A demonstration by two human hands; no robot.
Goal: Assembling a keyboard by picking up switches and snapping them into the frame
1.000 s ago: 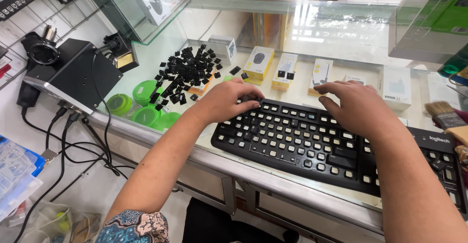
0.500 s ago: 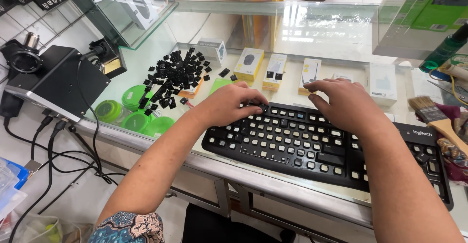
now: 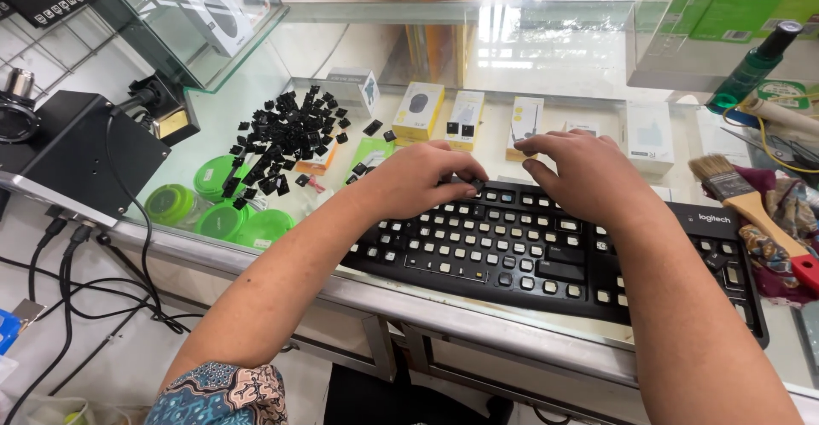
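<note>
A black keyboard (image 3: pixel 546 259) lies on a glass counter (image 3: pixel 256 259), most of its keycaps removed so pale switch stems show. My left hand (image 3: pixel 422 177) rests over the keyboard's top row, thumb and fingers pinching a small black keycap (image 3: pixel 478 185). My right hand (image 3: pixel 584 169) hovers over the same top edge, fingers curled down and apart, holding nothing that I can see. A pile of loose black keycaps (image 3: pixel 286 139) lies on the glass to the left of my left hand.
A paintbrush (image 3: pixel 751 207) lies on a cloth at the right beside a green bottle (image 3: pixel 751 66). Small boxed goods (image 3: pixel 418 109) and green round tins (image 3: pixel 222 212) sit under the glass. A black box with cables (image 3: pixel 77 156) stands at the left.
The view has shifted slightly, so the keyboard sits lower right. Both hands stay at the keyboard's top row; my left fingers have closed onto a keycap.
</note>
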